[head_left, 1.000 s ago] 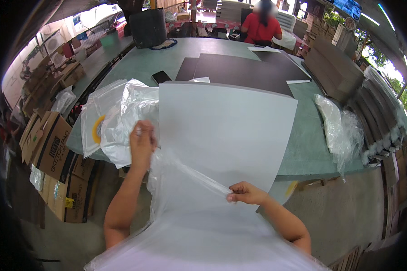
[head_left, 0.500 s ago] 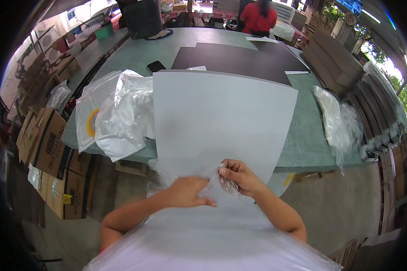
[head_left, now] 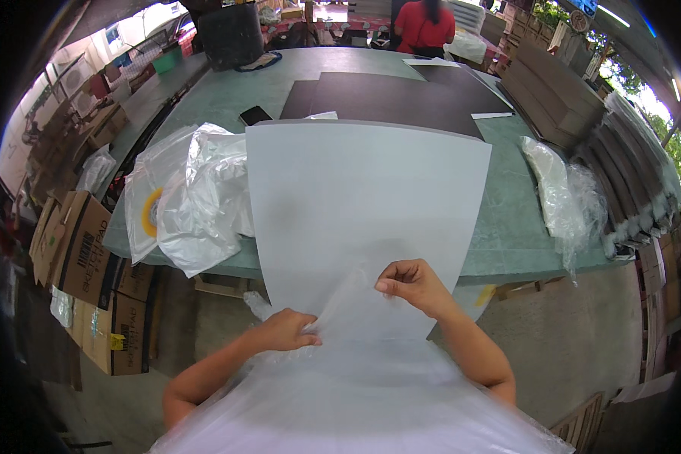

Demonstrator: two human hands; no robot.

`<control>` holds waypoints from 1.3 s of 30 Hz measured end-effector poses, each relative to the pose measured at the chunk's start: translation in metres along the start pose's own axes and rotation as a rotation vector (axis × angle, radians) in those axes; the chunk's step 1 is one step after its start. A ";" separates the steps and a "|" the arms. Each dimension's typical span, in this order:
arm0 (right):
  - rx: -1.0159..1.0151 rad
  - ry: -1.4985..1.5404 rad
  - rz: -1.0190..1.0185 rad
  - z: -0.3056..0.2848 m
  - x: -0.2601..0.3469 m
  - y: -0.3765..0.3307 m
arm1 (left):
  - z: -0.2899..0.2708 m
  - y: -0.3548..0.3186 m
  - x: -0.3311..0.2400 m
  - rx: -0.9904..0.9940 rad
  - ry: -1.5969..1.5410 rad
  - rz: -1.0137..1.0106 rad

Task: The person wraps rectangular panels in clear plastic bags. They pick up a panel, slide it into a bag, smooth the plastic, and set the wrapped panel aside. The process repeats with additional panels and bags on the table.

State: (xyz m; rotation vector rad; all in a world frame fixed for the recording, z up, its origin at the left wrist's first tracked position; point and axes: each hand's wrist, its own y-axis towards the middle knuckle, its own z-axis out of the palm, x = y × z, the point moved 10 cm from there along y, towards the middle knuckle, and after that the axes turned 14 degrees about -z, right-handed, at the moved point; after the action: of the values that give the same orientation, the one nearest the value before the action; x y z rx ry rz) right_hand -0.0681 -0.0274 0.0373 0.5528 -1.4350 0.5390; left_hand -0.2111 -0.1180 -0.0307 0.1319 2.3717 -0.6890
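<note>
A large white board (head_left: 363, 189) leans up from my body over the front edge of the table. Thin clear plastic film (head_left: 340, 378) covers its lower part and spreads across the bottom of the view. My left hand (head_left: 284, 331) is closed on a gathered piece of this film, left of the board's middle. To the right, my right hand (head_left: 416, 286) pinches with thumb and forefinger at the film in front of the board. A loose fold of film runs upward between the two hands.
The green table (head_left: 499, 234) carries dark boards (head_left: 393, 102), a black phone (head_left: 255, 116), plastic bags (head_left: 212, 197) and a yellow tape roll (head_left: 150, 213). Crumpled plastic (head_left: 556, 189) lies at right, beside stacked wrapped boards (head_left: 632, 170). Cartons (head_left: 91, 253) stand left; a person in red (head_left: 424, 30) is behind.
My hands have moved apart, the left one going left. The crumpled bunch at my right fingers has opened out into a loose fold of film.
</note>
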 end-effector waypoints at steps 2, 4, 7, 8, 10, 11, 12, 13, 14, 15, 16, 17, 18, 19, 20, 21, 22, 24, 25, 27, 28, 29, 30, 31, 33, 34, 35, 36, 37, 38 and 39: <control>0.036 -0.247 -0.099 0.001 0.009 0.002 | 0.001 -0.006 0.005 -0.007 -0.042 -0.033; 0.069 -0.419 -0.060 0.005 0.007 0.001 | -0.010 -0.009 -0.011 -0.051 0.041 -0.024; 0.177 -0.524 0.134 0.011 -0.004 0.000 | -0.027 -0.010 -0.028 -0.114 0.096 0.023; 0.256 -0.524 0.167 0.011 -0.008 -0.005 | -0.030 -0.011 -0.032 -0.135 0.105 0.043; 0.397 -0.588 0.129 0.016 -0.002 -0.011 | -0.037 -0.012 -0.026 -0.198 0.126 0.072; 0.457 -0.655 0.059 0.020 0.008 -0.014 | -0.040 -0.013 -0.025 -0.229 0.137 0.087; 0.508 -0.720 -0.005 0.024 0.015 -0.019 | -0.040 -0.012 -0.027 -0.211 0.141 0.074; 0.327 -0.536 0.004 0.015 0.013 -0.013 | -0.041 -0.011 -0.031 -0.192 0.145 0.062; 0.145 -0.353 0.012 0.004 0.004 -0.007 | -0.040 -0.010 -0.033 -0.172 0.149 0.049; -0.028 -0.172 0.018 -0.007 -0.001 -0.004 | -0.035 -0.009 -0.035 -0.155 0.160 0.053; -0.102 -0.073 0.005 -0.014 0.002 -0.004 | -0.029 -0.008 -0.036 -0.137 0.171 0.057; -0.178 0.024 -0.008 -0.022 0.005 -0.004 | -0.022 -0.008 -0.036 -0.119 0.182 0.062; -0.251 0.122 -0.025 -0.031 0.008 -0.004 | -0.014 -0.007 -0.021 -0.110 0.213 0.005; -0.317 0.194 -0.098 -0.046 0.011 -0.007 | -0.002 -0.006 0.007 -0.101 0.249 -0.051; -0.379 0.266 -0.170 -0.067 0.014 -0.014 | 0.011 -0.008 0.041 -0.095 0.284 -0.109; -0.503 0.363 -0.259 -0.094 0.020 -0.023 | 0.019 -0.018 0.088 -0.236 0.377 -0.147; -0.635 0.457 -0.347 -0.124 0.025 -0.036 | 0.014 -0.032 0.136 -0.373 0.471 -0.177; -0.741 0.626 -0.355 -0.175 0.019 -0.059 | 0.000 -0.061 0.264 -0.233 0.495 -0.437; -0.695 0.501 -0.288 -0.173 0.020 -0.060 | -0.020 -0.085 0.328 -0.264 0.475 -0.694; -0.619 0.237 -0.171 -0.168 0.026 -0.070 | -0.075 -0.102 0.312 -0.379 0.376 -0.776; -0.582 0.226 -0.166 -0.135 0.034 -0.062 | -0.104 -0.100 0.269 -0.458 0.385 -0.751; -0.437 0.277 -0.108 -0.099 0.035 -0.052 | -0.125 -0.089 0.212 -0.555 0.330 -0.594; -0.283 0.328 -0.051 -0.067 0.032 -0.043 | -0.141 -0.078 0.151 -0.655 0.271 -0.444; -0.143 0.277 -0.048 -0.048 0.025 -0.037 | -0.154 -0.068 0.086 -0.741 0.251 -0.292; -0.043 0.154 -0.060 -0.025 0.020 -0.025 | -0.147 -0.054 -0.015 -0.665 0.012 -0.062; -0.087 0.074 -0.069 -0.015 0.027 -0.020 | -0.131 -0.042 -0.049 -0.439 -0.159 -0.034; -0.144 -0.007 -0.074 -0.009 0.037 -0.020 | -0.130 -0.044 -0.095 -0.463 -0.124 0.139; -0.106 -0.051 -0.147 0.007 0.053 -0.019 | -0.124 -0.051 -0.130 -0.496 -0.091 0.298; -0.068 -0.099 -0.220 0.024 0.070 -0.020 | -0.115 -0.046 -0.142 -0.462 -0.169 0.369; -0.030 -0.146 -0.292 0.035 0.081 -0.023 | -0.105 -0.037 -0.149 -0.427 -0.246 0.441; -0.067 -0.130 -0.265 0.029 0.074 -0.025 | -0.101 -0.036 -0.156 -0.390 -0.317 0.519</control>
State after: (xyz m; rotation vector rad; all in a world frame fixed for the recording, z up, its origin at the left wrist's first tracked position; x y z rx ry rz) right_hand -0.0696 -0.0644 0.1117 0.7222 -1.4687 0.2475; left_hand -0.1561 -0.0846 0.1469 0.4154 1.9964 0.0054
